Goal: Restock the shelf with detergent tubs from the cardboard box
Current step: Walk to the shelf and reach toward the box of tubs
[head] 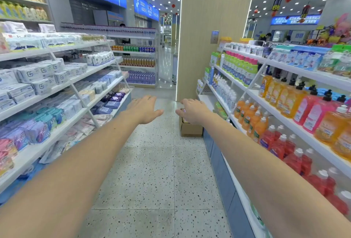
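Note:
A brown cardboard box (190,129) stands on the aisle floor against the foot of the right-hand shelf (292,123), far ahead of me. Its contents are mostly hidden behind my right hand; only a bit of purple and yellow shows. My left hand (145,109) is stretched forward over the aisle, palm down, fingers apart, holding nothing. My right hand (192,111) reaches forward in front of the box, fingers loosely spread and empty. Both arms are extended at about the same height. No detergent tub is clearly visible.
Speckled floor tiles (157,171) run down the aisle between two white shelf units. The left shelves (62,87) hold packaged tissues and pads. Orange, pink and red soap bottles (296,104) fill the right shelves. A wood-panelled pillar (209,34) stands beyond the box.

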{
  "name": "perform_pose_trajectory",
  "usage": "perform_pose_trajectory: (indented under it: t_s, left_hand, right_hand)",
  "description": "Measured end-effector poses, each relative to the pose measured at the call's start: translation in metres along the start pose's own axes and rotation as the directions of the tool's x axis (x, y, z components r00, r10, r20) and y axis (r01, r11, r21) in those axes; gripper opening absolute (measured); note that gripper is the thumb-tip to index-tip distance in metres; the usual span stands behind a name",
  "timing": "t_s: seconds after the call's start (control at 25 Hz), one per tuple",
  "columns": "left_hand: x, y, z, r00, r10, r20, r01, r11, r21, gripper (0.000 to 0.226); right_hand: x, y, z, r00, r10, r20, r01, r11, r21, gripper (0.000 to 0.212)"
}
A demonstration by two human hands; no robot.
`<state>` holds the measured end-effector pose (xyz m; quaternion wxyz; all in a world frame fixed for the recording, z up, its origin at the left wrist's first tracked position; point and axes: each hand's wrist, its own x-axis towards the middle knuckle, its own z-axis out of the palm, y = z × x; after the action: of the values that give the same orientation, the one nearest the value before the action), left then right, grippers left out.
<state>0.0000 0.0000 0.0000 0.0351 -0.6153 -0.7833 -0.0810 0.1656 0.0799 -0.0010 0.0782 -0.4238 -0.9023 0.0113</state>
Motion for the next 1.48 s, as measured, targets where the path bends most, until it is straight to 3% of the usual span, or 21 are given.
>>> perform_pose_trajectory:
  t_s: [0.4, 0.88, 1.04, 1.28, 1.48]
  left_hand:
    - [0.249, -0.097, 0.009, 0.999, 0.047, 0.025, -0.048, 0.997, 0.054, 0.063]
    - [0.588, -0.137, 0.065, 0.998, 0.016, 0.063, -0.020, 0.998, 0.059, 0.067]
    - [0.698, -0.161, 0.077, 1.000, -0.001, 0.029, -0.001, 0.999, 0.053, 0.066]
    - [0.851, -0.227, 0.112, 0.998, -0.029, 0.052, 0.025, 0.998, 0.065, 0.066]
    - [0.994, -0.298, 0.129, 0.999, 0.030, 0.020, -0.032, 0.995, 0.090, 0.066]
  right_hand:
    - [0.266, 0.020, 0.024, 1.000, 0.029, -0.011, -0.029, 1.000, -0.005, 0.050]
    - [0.606, 0.144, 0.064, 1.000, 0.031, -0.005, -0.031, 0.999, -0.012, 0.053]
    - [0.729, 0.175, 0.072, 1.000, 0.030, 0.002, -0.031, 0.998, 0.062, 0.050]
    - [0.887, 0.187, 0.112, 1.000, -0.013, 0.021, 0.013, 0.999, 0.030, 0.054]
    - [1.040, 0.188, 0.130, 0.999, 0.019, -0.026, -0.017, 0.998, 0.053, 0.053]
